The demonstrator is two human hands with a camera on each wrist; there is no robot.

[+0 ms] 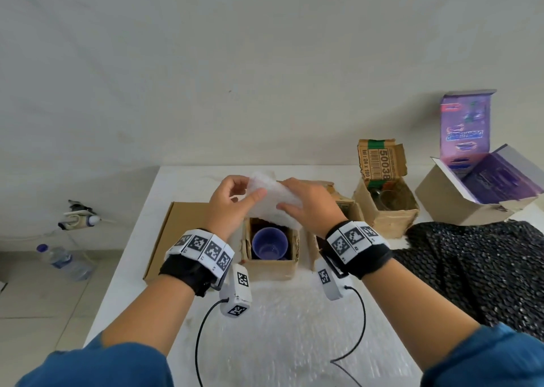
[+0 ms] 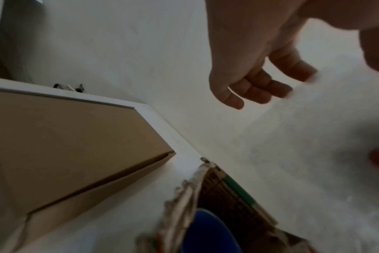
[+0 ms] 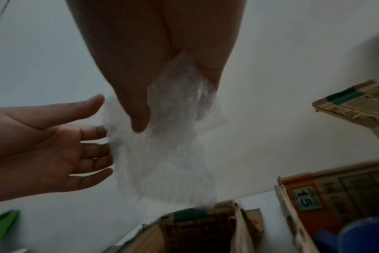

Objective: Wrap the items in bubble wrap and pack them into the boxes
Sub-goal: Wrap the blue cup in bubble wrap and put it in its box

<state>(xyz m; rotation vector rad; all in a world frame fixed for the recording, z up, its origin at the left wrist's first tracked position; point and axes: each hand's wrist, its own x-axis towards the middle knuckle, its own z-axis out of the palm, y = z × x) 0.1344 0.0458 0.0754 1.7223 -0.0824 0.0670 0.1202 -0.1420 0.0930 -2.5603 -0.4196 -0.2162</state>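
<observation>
A piece of white bubble wrap (image 1: pixel 276 207) (image 3: pixel 169 154) is held in the air above a small open cardboard box (image 1: pixel 270 268). In that box stands a blue cup (image 1: pixel 269 243) (image 2: pixel 206 234) (image 3: pixel 361 234), mouth up. My right hand (image 1: pixel 309 207) (image 3: pixel 141 68) pinches the wrap's right end between thumb and fingers. My left hand (image 1: pixel 229 204) (image 2: pixel 260 85) (image 3: pixel 54 150) is at the wrap's left edge. Its fingers are nearly straight and its thumb lies on the wrap.
A flat brown box (image 1: pixel 176 239) lies left of the cup's box. To the right stand another small carton (image 1: pixel 347 207), a carton holding a glass item (image 1: pixel 385 210) and a purple-lined box (image 1: pixel 471 192). Dark patterned cloth (image 1: pixel 471 268) lies at the right. A bubble wrap sheet (image 1: pixel 294 327) covers the table's front.
</observation>
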